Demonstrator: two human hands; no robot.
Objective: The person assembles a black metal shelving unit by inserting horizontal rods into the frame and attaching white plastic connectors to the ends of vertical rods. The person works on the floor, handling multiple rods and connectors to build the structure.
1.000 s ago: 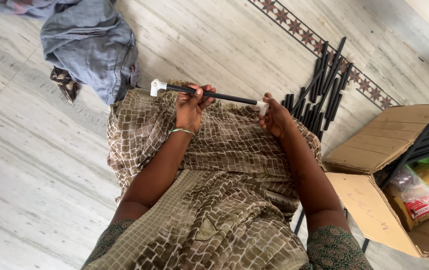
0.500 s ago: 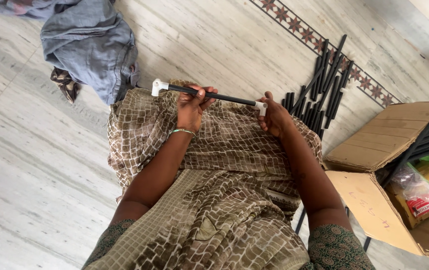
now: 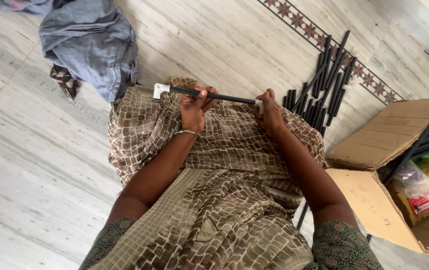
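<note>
**Black rod held level over the lap, a white cap at each end**

The black rod (image 3: pixel 219 95) is lying across the knees, above the patterned cloth (image 3: pixel 214 150). The left hand (image 3: pixel 194 107) is gripping it near mid-length, fingers wrapped round; the right hand (image 3: pixel 269 115) is closing on the white end fitting (image 3: pixel 258 104), with another white fitting (image 3: pixel 160 90) at nine o'clock. Keeping the rod straight while seating the fitting squarely looks wise. Loose black rods (image 3: pixel 324 85) are lying at two o'clock. At four o'clock an open cardboard box (image 3: pixel 374 200) is holding a red-and-white packet (image 3: pixel 427 200) in clear wrap.
</note>
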